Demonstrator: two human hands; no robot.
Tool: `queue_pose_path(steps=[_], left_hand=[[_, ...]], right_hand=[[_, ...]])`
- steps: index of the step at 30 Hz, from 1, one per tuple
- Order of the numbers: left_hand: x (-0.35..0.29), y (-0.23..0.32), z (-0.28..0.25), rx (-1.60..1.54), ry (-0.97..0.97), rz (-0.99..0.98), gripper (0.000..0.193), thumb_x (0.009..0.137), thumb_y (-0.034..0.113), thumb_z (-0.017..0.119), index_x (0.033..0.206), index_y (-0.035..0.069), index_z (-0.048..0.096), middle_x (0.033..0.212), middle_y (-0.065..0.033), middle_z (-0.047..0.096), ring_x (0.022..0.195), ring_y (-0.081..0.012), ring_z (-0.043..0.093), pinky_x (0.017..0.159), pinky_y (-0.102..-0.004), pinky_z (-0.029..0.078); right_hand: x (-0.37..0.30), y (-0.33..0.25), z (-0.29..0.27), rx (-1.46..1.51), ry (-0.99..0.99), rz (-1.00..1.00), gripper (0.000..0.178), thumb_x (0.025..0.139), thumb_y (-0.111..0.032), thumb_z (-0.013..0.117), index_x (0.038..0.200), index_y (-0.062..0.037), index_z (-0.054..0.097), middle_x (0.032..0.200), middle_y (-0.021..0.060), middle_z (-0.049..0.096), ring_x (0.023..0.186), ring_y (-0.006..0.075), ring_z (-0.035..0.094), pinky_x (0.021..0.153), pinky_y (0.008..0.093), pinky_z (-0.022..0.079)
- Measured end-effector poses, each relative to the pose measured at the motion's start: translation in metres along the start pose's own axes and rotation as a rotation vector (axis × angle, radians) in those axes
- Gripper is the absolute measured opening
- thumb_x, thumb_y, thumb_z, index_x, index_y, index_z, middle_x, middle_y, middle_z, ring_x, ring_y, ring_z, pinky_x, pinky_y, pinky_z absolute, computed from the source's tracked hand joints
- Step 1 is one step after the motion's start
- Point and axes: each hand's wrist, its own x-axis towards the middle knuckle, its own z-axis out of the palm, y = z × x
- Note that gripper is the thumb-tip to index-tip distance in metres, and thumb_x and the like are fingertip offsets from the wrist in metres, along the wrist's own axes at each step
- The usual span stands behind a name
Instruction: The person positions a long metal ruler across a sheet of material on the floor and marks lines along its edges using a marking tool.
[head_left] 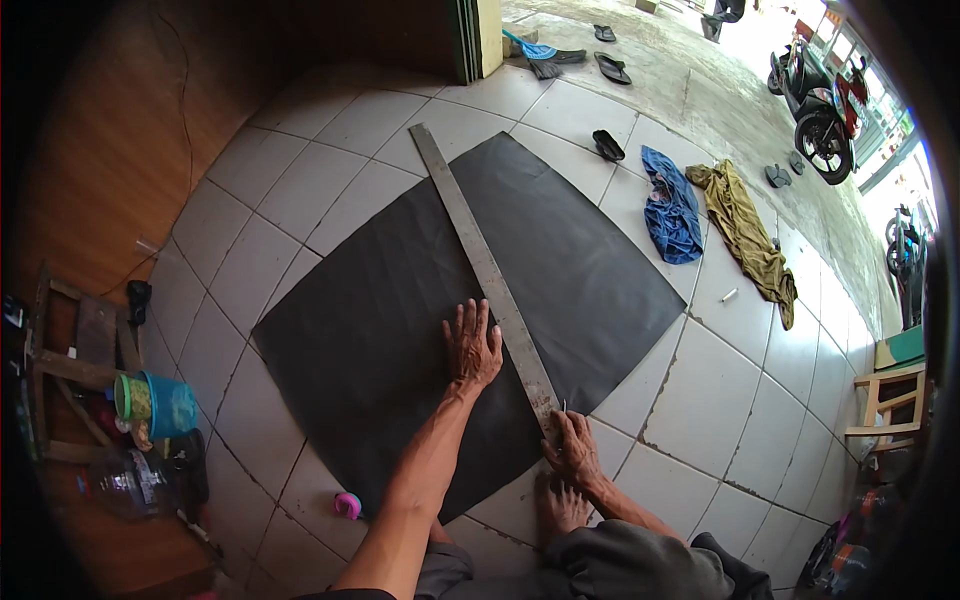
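A large sheet of smooth black material (360,290) lies spread on the tiled floor. Across it runs a long, worn metal straightedge (485,265), its far end past the sheet's edge. My left hand (472,345) rests flat on the sheet with fingers stretched, its thumb side beside the straightedge. At the straightedge's near end, my right hand (575,447) is closed around a thin pen-like tool (564,405); only its narrow tip shows, so its exact kind is unclear. My bare foot (565,505) stands on the floor just below that hand.
A pink ring-shaped item (347,505) sits near the sheet's lower left edge. Blue cloth (672,210) and olive cloth (745,235) lie at the right. A turquoise tub (170,405) stands left, a wooden stool (890,405) right. Motorbikes (825,130) and sandals (612,68) are outside.
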Motion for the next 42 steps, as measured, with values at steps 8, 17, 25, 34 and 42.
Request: queue_pose_path(steps=[8, 17, 25, 34, 42], left_hand=[[-0.002, -0.003, 0.002, 0.072, -0.006, 0.042, 0.058, 0.103, 0.035, 0.046, 0.156, 0.014, 0.037, 0.158, -0.0126, 0.041, 0.149, -0.0376, 0.029, 0.121, -0.0613, 0.016], [-0.002, -0.001, 0.003, 0.085, -0.008, 0.026, 0.06, 0.102, 0.041, 0.044, 0.156, 0.015, 0.037, 0.158, -0.0105, 0.04, 0.149, -0.0351, 0.029, 0.122, -0.0591, 0.016], [-0.005, -0.001, 0.009, 0.092, 0.038, 0.032, 0.061, 0.098, 0.038, 0.051, 0.153, 0.014, 0.041, 0.158, -0.0106, 0.041, 0.148, -0.0355, 0.032, 0.12, -0.0606, 0.017], [0.002, 0.0, 0.003, 0.112, -0.03, 0.023, 0.063, 0.098, 0.041, 0.051, 0.155, 0.017, 0.039, 0.161, -0.0086, 0.037, 0.15, -0.0329, 0.027, 0.122, -0.0596, 0.015], [0.001, -0.002, 0.0, 0.082, -0.083, 0.008, 0.066, 0.097, 0.045, 0.052, 0.156, 0.018, 0.037, 0.162, -0.0104, 0.034, 0.151, -0.0348, 0.023, 0.122, -0.0617, 0.01]], right_hand=[[0.001, -0.007, 0.003, -0.041, 0.012, -0.046, 0.067, 0.081, -0.017, 0.075, 0.139, -0.0026, 0.045, 0.123, 0.0225, 0.052, 0.112, 0.0409, 0.051, 0.1, 0.0472, 0.044], [-0.008, -0.003, 0.006, -0.08, 0.003, -0.004, 0.064, 0.084, -0.019, 0.073, 0.139, -0.0019, 0.045, 0.124, 0.0232, 0.052, 0.113, 0.0417, 0.051, 0.099, 0.0485, 0.046], [-0.015, -0.013, 0.006, -0.152, 0.021, -0.001, 0.059, 0.085, -0.018, 0.074, 0.135, -0.0013, 0.047, 0.126, 0.0225, 0.052, 0.112, 0.0416, 0.052, 0.097, 0.0478, 0.047], [-0.009, -0.013, 0.001, -0.2, 0.053, -0.027, 0.061, 0.081, -0.014, 0.074, 0.134, 0.0014, 0.049, 0.123, 0.0214, 0.054, 0.11, 0.0399, 0.052, 0.098, 0.0462, 0.046], [-0.011, -0.005, 0.007, -0.157, 0.122, -0.018, 0.062, 0.08, -0.012, 0.073, 0.136, 0.0017, 0.048, 0.124, 0.0232, 0.055, 0.108, 0.04, 0.054, 0.098, 0.0466, 0.046]])
